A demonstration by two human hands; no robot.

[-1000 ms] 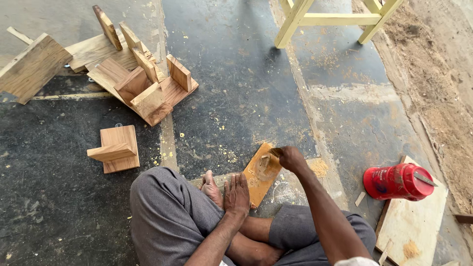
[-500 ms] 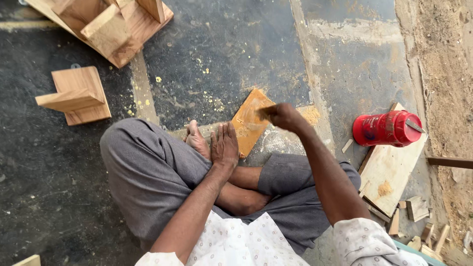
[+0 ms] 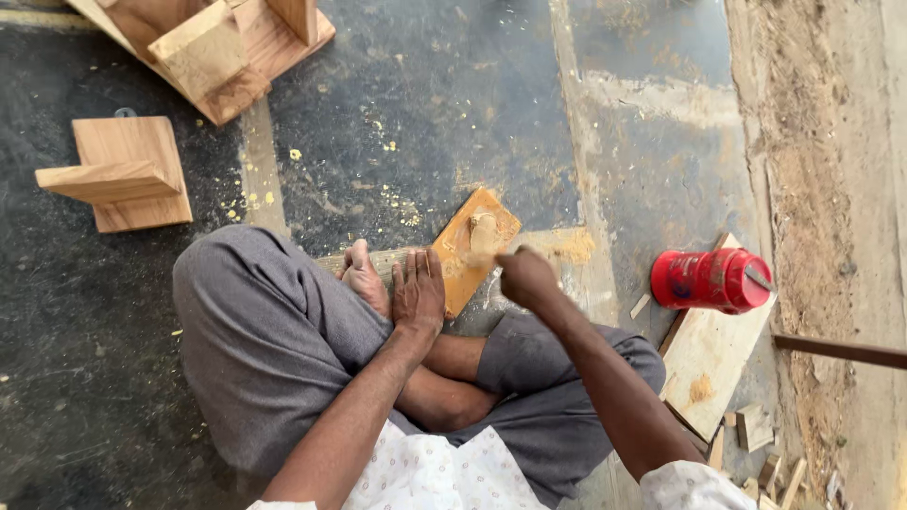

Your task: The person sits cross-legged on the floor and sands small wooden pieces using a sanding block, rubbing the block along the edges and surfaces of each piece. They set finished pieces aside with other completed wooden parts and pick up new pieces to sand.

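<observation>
A person sits cross-legged on a dark floor (image 3: 397, 113) strewn with yellow sawdust, seen from above. The left hand (image 3: 418, 291) lies flat, fingers spread, pressing down on the near end of a small wooden board (image 3: 463, 253) just beside a bare foot (image 3: 364, 279). The board is a flat, roughly rectangular piece of orange-brown wood, turned at an angle so one corner points away from the person; its top is smeared with a paler, glossy patch and a small lump of sawdust-coloured paste near the far end. It rests on a longer pale strip of wood (image 3: 378, 260) that runs under the hand and foot. The right hand (image 3: 525, 276) hovers just off the board's right edge, curled into a loose fist; whether it grips anything cannot be told, as it is blurred. To the right, a red plastic jar (image 3: 709, 280) lies on its side on a pale plywood offcut (image 3: 709, 364), with small wood scraps (image 3: 756, 430) beside it. Toward the far left of the floor stands a T-shaped wooden block assembly (image 3: 123, 175), and a larger stack of joined wooden pieces (image 3: 213, 47) sits at the far edge.
</observation>
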